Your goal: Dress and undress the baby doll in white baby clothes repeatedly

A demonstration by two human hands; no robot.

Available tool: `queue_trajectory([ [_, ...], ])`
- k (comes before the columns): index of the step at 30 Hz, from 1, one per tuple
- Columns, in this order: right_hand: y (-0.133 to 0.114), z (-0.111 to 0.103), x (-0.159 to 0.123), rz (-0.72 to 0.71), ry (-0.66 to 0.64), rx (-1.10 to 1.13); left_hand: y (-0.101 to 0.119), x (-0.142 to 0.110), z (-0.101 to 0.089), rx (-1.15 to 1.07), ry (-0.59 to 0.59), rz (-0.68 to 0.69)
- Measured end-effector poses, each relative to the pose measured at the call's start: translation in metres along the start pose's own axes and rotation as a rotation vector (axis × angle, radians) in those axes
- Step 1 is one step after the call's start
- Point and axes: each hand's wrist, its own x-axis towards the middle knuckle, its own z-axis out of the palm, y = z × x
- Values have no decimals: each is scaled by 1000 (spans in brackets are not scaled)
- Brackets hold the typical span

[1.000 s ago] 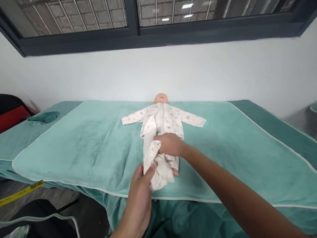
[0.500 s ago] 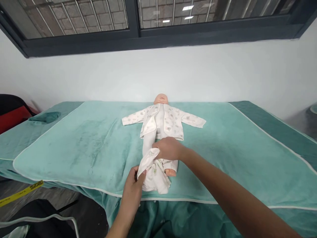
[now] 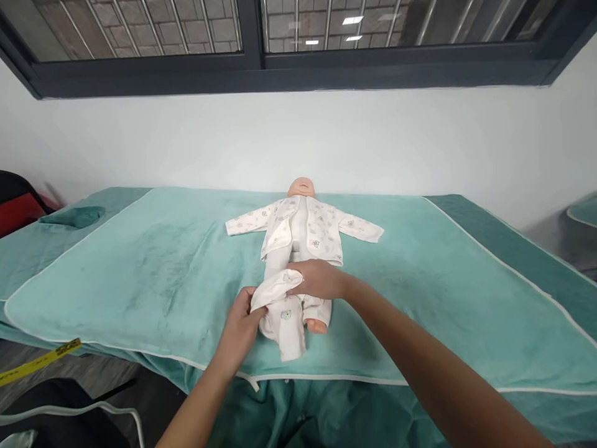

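A baby doll (image 3: 301,186) lies on its back, head toward the wall, in a white patterned jacket (image 3: 321,233) that hangs open at the front. Around its lower legs are white printed baby pants (image 3: 285,314). My left hand (image 3: 242,318) pinches the waistband edge at the left. With its fingers partly hidden, my right hand (image 3: 317,278) grips the same waistband near the doll's thighs. One bare foot (image 3: 316,325) pokes out of the right pant leg. The other pant leg hangs flat toward the front, and no foot shows at its end.
A light green blanket (image 3: 153,267) with white piping covers the bed. Behind it stand a white wall (image 3: 209,143) and a dark window frame (image 3: 254,74). A red and black item (image 3: 18,211) sits at the left, with a yellow strip (image 3: 40,362) below it.
My left hand has moved up and slightly left, drawing the waistband higher over the doll's leg. My right hand keeps hold in about the same spot. The view has shifted slightly.
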Motion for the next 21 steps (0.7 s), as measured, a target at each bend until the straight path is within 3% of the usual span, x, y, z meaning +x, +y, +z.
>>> queue_trajectory([
  [3,0,2,2,28,-22,-28,-4,21,-4,24,42,108],
  [8,-2,6,10,138,87,-61,-5,54,-1,60,90,218],
  [15,1,6,22,232,163,-101,5,92,13,69,93,284],
  [21,2,16,27,347,257,-99,2,107,19,57,86,290],
])
